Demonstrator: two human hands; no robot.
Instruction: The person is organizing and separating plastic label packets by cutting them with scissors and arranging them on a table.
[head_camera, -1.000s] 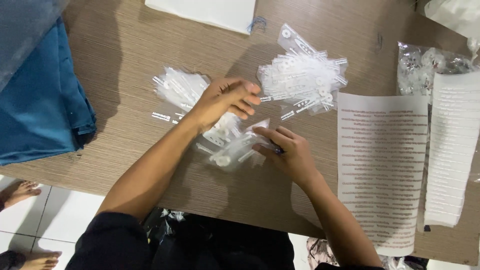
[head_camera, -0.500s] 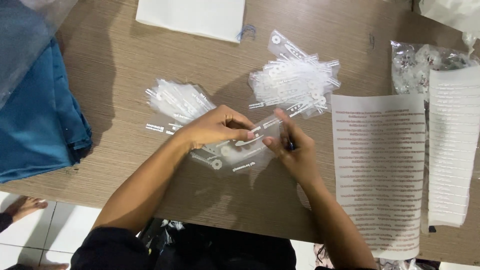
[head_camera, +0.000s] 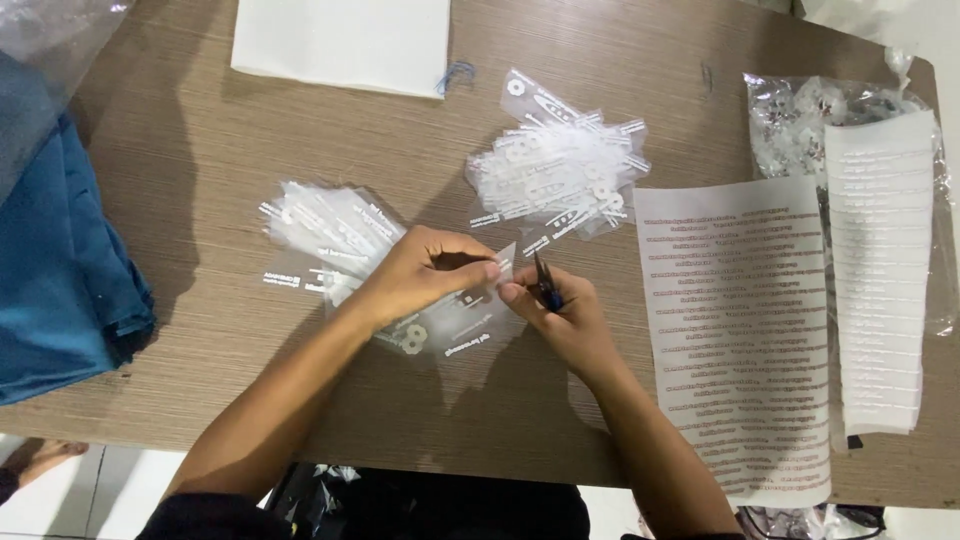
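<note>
Your left hand (head_camera: 425, 275) and right hand (head_camera: 560, 315) both pinch one small clear packet (head_camera: 497, 283) above the wood-grain table (head_camera: 200, 150); right also grips dark snips (head_camera: 545, 287). Pale floor tiles (head_camera: 110, 490) show below the table's edge.

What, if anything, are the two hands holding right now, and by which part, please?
The left hand and right hand pinch a small clear plastic bag at its upper edge; the right also grips a small dark tool.
</note>
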